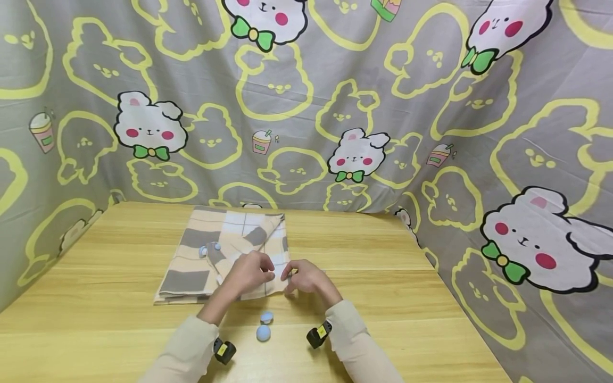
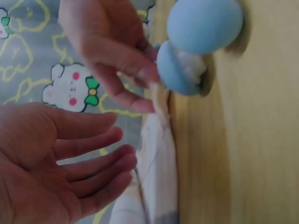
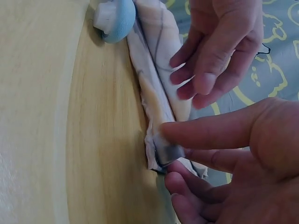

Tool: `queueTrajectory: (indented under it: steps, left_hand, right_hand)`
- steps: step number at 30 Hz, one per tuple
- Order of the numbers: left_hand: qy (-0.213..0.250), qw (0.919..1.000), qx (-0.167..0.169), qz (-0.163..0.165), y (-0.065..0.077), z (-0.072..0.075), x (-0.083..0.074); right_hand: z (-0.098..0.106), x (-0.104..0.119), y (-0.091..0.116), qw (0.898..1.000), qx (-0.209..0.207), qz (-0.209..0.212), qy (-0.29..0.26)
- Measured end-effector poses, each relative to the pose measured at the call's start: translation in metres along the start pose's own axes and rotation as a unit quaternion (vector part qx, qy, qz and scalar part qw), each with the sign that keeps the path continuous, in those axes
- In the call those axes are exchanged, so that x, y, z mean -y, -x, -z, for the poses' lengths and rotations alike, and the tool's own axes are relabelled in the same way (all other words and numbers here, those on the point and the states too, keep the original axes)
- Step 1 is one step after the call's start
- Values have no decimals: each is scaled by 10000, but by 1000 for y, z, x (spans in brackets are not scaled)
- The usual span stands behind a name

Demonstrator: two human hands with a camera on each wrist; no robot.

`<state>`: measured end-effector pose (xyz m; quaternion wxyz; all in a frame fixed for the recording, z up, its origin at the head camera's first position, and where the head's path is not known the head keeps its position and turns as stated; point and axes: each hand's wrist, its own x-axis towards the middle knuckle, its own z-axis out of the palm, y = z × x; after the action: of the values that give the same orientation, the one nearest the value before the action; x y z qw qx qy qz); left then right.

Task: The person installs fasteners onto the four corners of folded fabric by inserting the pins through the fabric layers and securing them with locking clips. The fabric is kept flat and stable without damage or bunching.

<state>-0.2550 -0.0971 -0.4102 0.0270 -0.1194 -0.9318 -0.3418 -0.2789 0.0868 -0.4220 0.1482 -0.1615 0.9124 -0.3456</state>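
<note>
Back and sides are covered by a grey curtain [image 1: 297, 85], printed with yellow outlines, white animal figures with green bows, and pink cups. In front of it a wood-grain bench [image 1: 397, 324] is seen. On the bench, left of centre, a checked cloth [image 1: 184, 258] in grey, peach and white is laid, folded in layers, with a flap turned over diagonally on top. Both arms are covered in pale cloth: left sleeve [image 1: 184, 343], right sleeve [image 1: 356, 335].

The left hand [image 1: 250, 271] is held over the near right part of the cloth, fingers loosely extended and apart; nothing is gripped. By the right hand [image 1: 306, 276], at the near right corner, an edge of the cloth is pinched between thumb and fingers.

A black device is worn at each wrist: left device [image 1: 224, 351], right device [image 1: 318, 335].

Four blue round-topped knobs are seen. Two are placed on the bench before the cloth: near knob [image 1: 263, 333], and far knob [image 1: 266, 317], tilted, white underside exposed. Two are set on the cloth, by the flap's left end: left knob [image 1: 203, 250], right knob [image 1: 217, 246].
</note>
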Motion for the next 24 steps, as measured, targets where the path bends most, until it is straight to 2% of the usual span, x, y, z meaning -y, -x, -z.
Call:
queueTrajectory:
  steps: [4,8,12,15,19,24]
  left_hand:
    - [-35,9996,286,30,2,-7,-2]
    - [-201,9991,377,-55,5,-14,-4]
    - [-347,9990,269,-90,7,-17,-5]
    - [-177,9996,178,-91,7,-17,-5]
    - [101,9996,-10,-277,6,-19,-2]
    - [172,9993,-184,-288,3,-19,1]
  right_hand:
    - [-1,1,0,9998,-200,-9,-36]
    - [-2,2,0,9991,-416,-15,-88]
    - [-3,1,-1,9977,-587,-13,-334]
    - [-5,1,-2,9959,-714,41,-545]
    - [-5,0,-3,9936,-861,149,-716]
    - [-4,0,-4,9910,-956,207,-912]
